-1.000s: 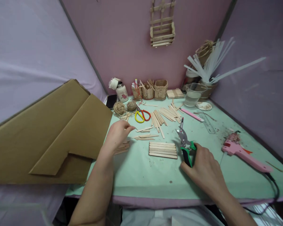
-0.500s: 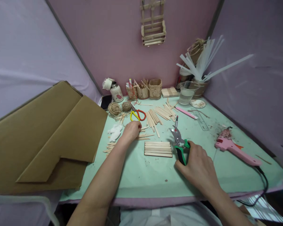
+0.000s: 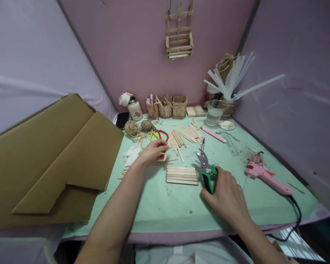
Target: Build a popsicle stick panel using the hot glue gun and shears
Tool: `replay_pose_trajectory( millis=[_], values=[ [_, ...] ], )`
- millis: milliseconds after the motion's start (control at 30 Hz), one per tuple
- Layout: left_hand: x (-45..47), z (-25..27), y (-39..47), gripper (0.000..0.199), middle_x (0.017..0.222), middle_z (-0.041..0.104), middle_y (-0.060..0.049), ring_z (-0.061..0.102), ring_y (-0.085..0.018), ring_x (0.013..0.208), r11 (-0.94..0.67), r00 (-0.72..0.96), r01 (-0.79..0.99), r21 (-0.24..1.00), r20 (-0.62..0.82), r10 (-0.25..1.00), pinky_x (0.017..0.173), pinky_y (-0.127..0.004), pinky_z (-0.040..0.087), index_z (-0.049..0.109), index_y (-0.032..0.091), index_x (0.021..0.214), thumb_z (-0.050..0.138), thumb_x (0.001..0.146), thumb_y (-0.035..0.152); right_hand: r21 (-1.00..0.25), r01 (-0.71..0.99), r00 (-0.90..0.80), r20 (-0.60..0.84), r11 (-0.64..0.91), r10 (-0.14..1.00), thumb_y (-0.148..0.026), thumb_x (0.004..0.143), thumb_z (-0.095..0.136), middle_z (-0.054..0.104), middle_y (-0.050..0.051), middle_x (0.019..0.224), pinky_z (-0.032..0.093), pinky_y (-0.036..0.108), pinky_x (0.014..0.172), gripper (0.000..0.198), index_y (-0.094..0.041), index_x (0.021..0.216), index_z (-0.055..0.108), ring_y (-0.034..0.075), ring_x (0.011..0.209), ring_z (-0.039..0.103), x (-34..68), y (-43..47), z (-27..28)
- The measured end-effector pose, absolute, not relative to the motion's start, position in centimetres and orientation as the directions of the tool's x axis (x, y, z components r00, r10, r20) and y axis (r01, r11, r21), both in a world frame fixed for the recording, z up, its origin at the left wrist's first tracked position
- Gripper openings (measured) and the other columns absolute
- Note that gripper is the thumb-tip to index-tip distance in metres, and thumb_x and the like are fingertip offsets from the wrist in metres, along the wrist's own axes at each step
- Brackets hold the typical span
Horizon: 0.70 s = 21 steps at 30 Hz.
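My left hand (image 3: 153,151) is closed in a pinch on a craft stick (image 3: 166,154), held at a tilt just above a few loose sticks on the table. In my right hand (image 3: 227,192) are pruning shears (image 3: 206,169) with green and black handles; their blades are apart and point away from me. Between the hands lies a flat panel of craft sticks (image 3: 182,175) set side by side. Beyond my left hand are yellow and red scissors (image 3: 160,135), and a fan of loose craft sticks (image 3: 177,139) sits to their right.
A pink glue gun (image 3: 268,178) with a black cord lies at the right. Folded cardboard (image 3: 71,154) covers the left side. Twine balls (image 3: 132,128), a bottle (image 3: 135,109), stick holders (image 3: 179,106) and a water cup (image 3: 214,114) stand along the back.
My left hand has lifted slightly from the loose sticks, with a craft stick now showing in its fingers. My right hand keeps the pruning shears in about the same place. The view has shifted a little.
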<state>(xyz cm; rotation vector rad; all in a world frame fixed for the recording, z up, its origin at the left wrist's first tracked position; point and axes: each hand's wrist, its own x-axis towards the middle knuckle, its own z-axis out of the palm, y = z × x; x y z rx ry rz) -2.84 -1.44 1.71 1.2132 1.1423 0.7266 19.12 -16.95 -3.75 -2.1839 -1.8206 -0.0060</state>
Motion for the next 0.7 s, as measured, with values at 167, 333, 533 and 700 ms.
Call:
replay_pose_trajectory(
  millis=[167, 333, 533, 700],
  values=[
    [-1.5, 1.8, -2.3, 0.032, 0.073, 0.059, 0.002, 0.058, -0.008, 0.061, 0.410, 0.338, -0.115, 0.905, -0.353, 0.873, 0.057, -0.020, 0.050, 0.051, 0.016, 0.081, 0.079, 0.065, 0.017, -0.225, 0.961, 0.204, 0.176, -0.163, 0.963, -0.033, 0.077, 0.058, 0.059, 0.018, 0.107, 0.042, 0.040, 0.075, 0.062, -0.006, 0.130, 0.041, 0.034, 0.098, 0.057, 19.1, -16.9, -3.7],
    [-0.9, 1.5, -2.6, 0.043, 0.076, 0.062, 0.002, 0.062, -0.009, 0.064, 0.403, 0.342, -0.215, 0.890, -0.317, 0.884, 0.061, -0.021, 0.054, 0.055, 0.017, 0.090, 0.085, 0.060, 0.015, -0.233, 0.958, 0.209, 0.171, -0.167, 0.963, -0.033, 0.076, 0.059, 0.060, 0.018, 0.108, 0.042, 0.040, 0.076, 0.063, -0.006, 0.131, 0.040, 0.034, 0.098, 0.057, 19.1, -16.9, -3.6],
    [-0.8, 1.0, -2.6, 0.038, 0.074, 0.060, 0.002, 0.058, -0.006, 0.062, 0.369, 0.354, -0.230, 0.901, -0.276, 0.894, 0.061, -0.019, 0.053, 0.061, 0.015, 0.082, 0.087, 0.056, 0.023, -0.237, 0.957, 0.211, 0.170, -0.168, 0.963, -0.031, 0.075, 0.060, 0.059, 0.017, 0.108, 0.042, 0.040, 0.076, 0.062, -0.006, 0.129, 0.041, 0.033, 0.098, 0.056, 19.1, -16.9, -3.6],
    [-0.5, 1.3, -3.1, 0.034, 0.083, 0.061, 0.000, 0.058, -0.009, 0.071, 0.338, 0.376, -0.162, 0.927, -0.259, 0.890, 0.065, -0.021, 0.052, 0.065, 0.017, 0.085, 0.084, 0.059, 0.028, -0.237, 0.957, 0.211, 0.176, -0.167, 0.961, -0.030, 0.075, 0.060, 0.059, 0.017, 0.106, 0.041, 0.040, 0.075, 0.062, -0.005, 0.129, 0.042, 0.033, 0.097, 0.056, 19.1, -16.9, -3.8]
  ],
)
